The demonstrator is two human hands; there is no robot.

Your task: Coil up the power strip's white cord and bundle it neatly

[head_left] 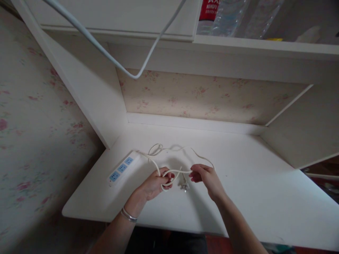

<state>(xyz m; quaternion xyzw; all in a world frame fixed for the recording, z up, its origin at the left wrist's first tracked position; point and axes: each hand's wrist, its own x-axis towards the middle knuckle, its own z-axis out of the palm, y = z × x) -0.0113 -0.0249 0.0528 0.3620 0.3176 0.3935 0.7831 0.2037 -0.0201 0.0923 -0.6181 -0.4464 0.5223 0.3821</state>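
A white power strip (121,168) with blue sockets lies on the white desk (251,190) at its left side. Its cream cord (169,150) loops across the desktop toward me. My left hand (155,184), with silver bangles on the wrist, is closed around a loop of that cord. My right hand (205,176) pinches the cord a little further along. The cord's plug (184,185) hangs between the two hands, just above the desk.
The desk sits in a white alcove with floral wallpaper (206,97) at the back and on the left wall. A shelf above holds plastic water bottles (225,16). A white cable (111,56) droops down from above.
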